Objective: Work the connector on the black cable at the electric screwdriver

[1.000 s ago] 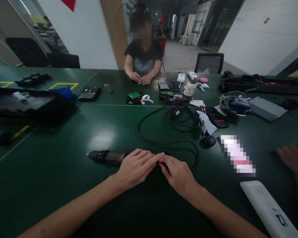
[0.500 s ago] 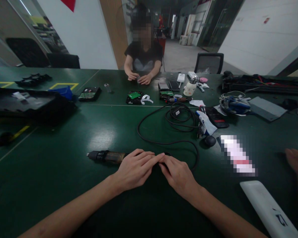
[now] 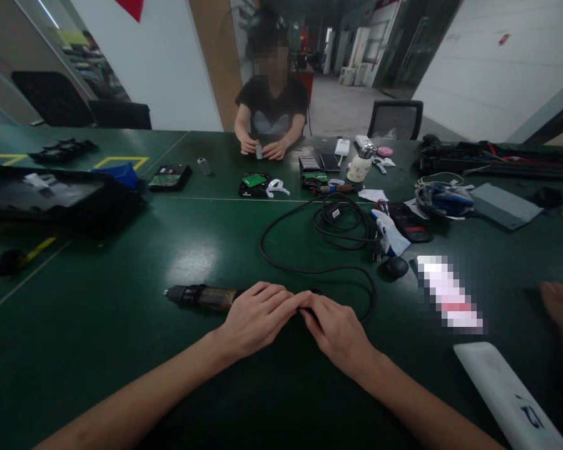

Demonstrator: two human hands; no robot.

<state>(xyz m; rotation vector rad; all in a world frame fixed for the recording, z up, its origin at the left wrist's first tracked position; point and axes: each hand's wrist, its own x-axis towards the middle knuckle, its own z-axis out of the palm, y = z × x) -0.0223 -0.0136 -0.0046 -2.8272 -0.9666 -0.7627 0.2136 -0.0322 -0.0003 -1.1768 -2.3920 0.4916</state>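
A dark cylindrical power tool [image 3: 197, 295] lies on the green table [image 3: 122, 300], its tip pointing left. My left hand [image 3: 258, 319] rests on its rear part with the fingers stretched out along it. My right hand [image 3: 338, 331] sits just to the right, fingers curled and pinched where the black cord [image 3: 309, 270] joins the tool. The fingertips of both hands touch. The cord loops away behind my hands towards the back right.
Another person's hand [image 3: 560, 303] rests at the right edge, near a long white object [image 3: 507, 394]. A person [image 3: 271, 106] sits opposite, holding a small item. Hard drives [image 3: 169, 177], a coiled cable [image 3: 342, 219], a white bottle [image 3: 359, 164] and a black tray [image 3: 51, 197] lie about.
The other person's hand at the right edge has drawn back to the right. My own hands have stayed almost still on the tool.
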